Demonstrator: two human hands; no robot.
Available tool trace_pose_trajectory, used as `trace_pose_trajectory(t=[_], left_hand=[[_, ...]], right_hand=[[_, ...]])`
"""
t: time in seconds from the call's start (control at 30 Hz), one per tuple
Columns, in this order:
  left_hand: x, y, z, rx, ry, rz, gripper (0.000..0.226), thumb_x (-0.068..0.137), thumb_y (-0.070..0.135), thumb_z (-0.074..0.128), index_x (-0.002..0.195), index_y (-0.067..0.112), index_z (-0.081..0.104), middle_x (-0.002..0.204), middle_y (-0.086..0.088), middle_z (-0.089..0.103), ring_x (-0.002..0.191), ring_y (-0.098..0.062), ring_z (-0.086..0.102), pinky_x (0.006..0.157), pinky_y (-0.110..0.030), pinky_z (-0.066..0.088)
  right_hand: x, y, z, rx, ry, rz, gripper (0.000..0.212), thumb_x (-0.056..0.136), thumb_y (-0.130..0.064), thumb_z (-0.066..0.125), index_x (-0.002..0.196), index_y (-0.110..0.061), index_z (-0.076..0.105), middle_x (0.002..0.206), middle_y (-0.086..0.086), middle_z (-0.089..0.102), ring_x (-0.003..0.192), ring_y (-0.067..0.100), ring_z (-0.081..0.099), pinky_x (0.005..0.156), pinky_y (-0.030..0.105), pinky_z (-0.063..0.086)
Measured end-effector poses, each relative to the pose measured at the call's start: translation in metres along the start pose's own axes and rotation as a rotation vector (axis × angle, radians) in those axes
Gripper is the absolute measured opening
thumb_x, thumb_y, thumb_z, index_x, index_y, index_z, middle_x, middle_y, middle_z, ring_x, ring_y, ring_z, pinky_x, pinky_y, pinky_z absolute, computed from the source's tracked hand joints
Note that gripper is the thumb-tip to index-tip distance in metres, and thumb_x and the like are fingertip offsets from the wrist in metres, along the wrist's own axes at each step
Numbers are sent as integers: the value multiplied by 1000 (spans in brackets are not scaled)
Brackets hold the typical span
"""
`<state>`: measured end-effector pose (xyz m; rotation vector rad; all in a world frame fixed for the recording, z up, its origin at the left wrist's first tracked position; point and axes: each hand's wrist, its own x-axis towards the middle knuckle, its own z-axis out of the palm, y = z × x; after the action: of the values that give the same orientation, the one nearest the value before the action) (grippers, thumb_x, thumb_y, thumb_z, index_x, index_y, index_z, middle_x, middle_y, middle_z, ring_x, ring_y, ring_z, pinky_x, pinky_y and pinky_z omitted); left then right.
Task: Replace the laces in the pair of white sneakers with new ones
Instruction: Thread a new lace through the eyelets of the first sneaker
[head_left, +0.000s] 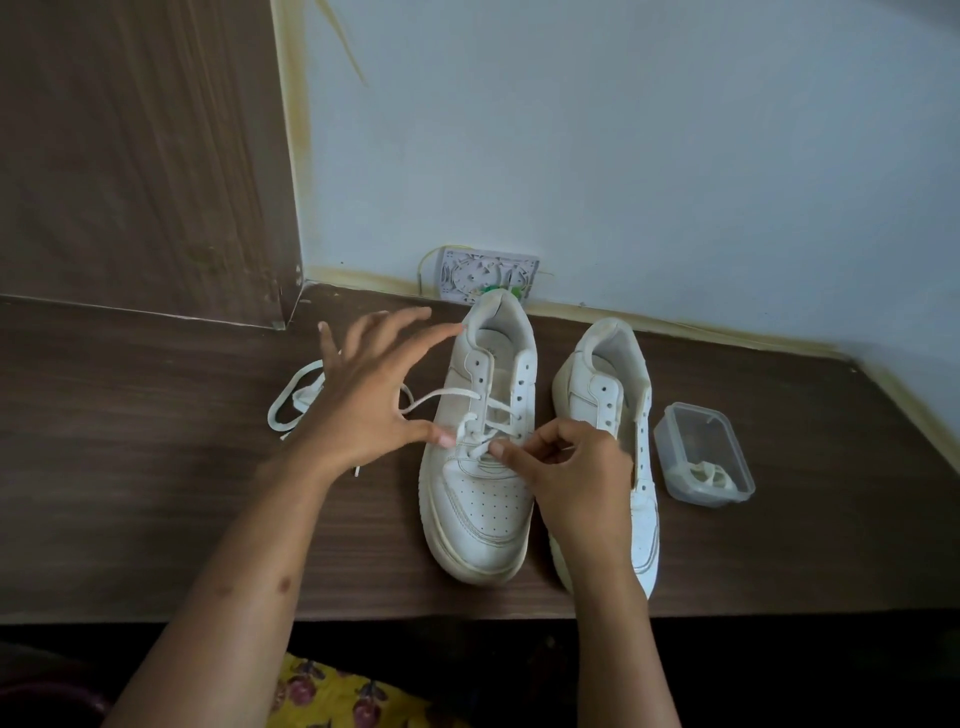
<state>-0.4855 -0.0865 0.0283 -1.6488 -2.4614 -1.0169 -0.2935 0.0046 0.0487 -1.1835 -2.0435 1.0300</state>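
A clear lidless plastic container (702, 453) sits on the bench (156, 493) to the right of the right hand (574, 470), just beside the unlaced sneaker (608, 395); a coil of white lace (709, 474) lies inside it. The bench's near edge runs below both wrists, with open wood to the left of the left hand (363, 395). Both sneakers lie toes toward the person, heels toward the wall. The partly laced sneaker (480, 509) sits between the hands. The left hand's grip is wide, fingers spread, thumb touching a lace strand (441, 397). The right hand's grip pinches lace at the lower eyelets. Another loose lace (291, 402) lies behind the left hand.
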Motion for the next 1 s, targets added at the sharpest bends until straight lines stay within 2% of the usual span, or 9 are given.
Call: trace_pose_trajectory(t=[0.1, 0.2, 0.3, 0.33, 0.47, 0.67, 0.8, 0.93, 1.0], left_hand=[[0, 4, 3, -23, 22, 35, 91, 48, 82, 67, 131, 52, 45, 151, 12, 31, 141, -19, 17, 111, -68, -6], [1, 9, 3, -40, 129, 47, 46, 63, 52, 79, 99, 43, 53, 143, 9, 43, 136, -23, 27, 111, -70, 3], [3, 8, 3, 7, 167, 77, 31, 66, 19, 87, 72, 37, 63, 136, 11, 51, 133, -26, 32, 109, -74, 5], [3, 9, 3, 30, 154, 69, 30, 66, 18, 87, 69, 40, 67, 136, 12, 52, 133, -26, 32, 109, -74, 4], [1, 13, -2, 74, 102, 12, 31, 62, 30, 88, 81, 49, 73, 140, 14, 50, 134, -26, 31, 111, -71, 0], [0, 13, -7, -13, -13, 20, 25, 56, 43, 87, 70, 53, 69, 144, 27, 36, 142, -20, 16, 113, -62, -14], [-1, 15, -4, -104, -74, 52, 22, 50, 56, 85, 65, 46, 72, 146, 32, 29, 142, -5, 3, 114, -58, -18], [0, 27, -1, -173, 75, 113, 36, 53, 75, 71, 60, 39, 70, 140, 31, 40, 140, -7, 15, 115, -60, -9], [2, 35, -1, -192, 207, 157, 37, 61, 72, 68, 58, 36, 67, 133, 23, 50, 136, -13, 28, 114, -64, 1]], right_hand=[[-1, -1, 1, 20, -6, -9, 25, 68, -30, 89, 66, -19, 66, 64, -3, 66, 62, 12, 62, 62, 33, 54], [0, 0, 0, 43, -15, 3, 25, 68, -30, 89, 66, -19, 67, 65, -2, 66, 61, 11, 62, 61, 29, 53], [1, 1, -1, 44, -15, 13, 24, 68, -29, 89, 66, -19, 67, 65, -3, 67, 62, 10, 63, 62, 29, 54], [1, 1, 0, 43, -17, 11, 24, 68, -29, 89, 66, -19, 67, 65, -3, 67, 62, 11, 63, 62, 30, 54], [0, -2, 1, 47, -28, 12, 24, 68, -30, 89, 66, -20, 67, 65, -3, 67, 61, 10, 63, 62, 29, 54], [-2, -4, 0, 43, -35, 16, 24, 69, -31, 88, 69, -19, 68, 68, -3, 67, 63, 8, 62, 60, 21, 50], [-1, -5, -1, 25, -46, -35, 18, 73, -29, 86, 73, -20, 70, 77, -4, 66, 68, 7, 62, 61, 16, 50], [-2, -10, -6, 158, -149, -62, 5, 81, -22, 79, 83, -18, 75, 84, -1, 71, 75, 7, 67, 66, 18, 51], [-3, -15, -10, 361, -289, -34, 11, 87, -5, 69, 94, -12, 76, 87, 1, 74, 75, 7, 67, 66, 19, 50]])
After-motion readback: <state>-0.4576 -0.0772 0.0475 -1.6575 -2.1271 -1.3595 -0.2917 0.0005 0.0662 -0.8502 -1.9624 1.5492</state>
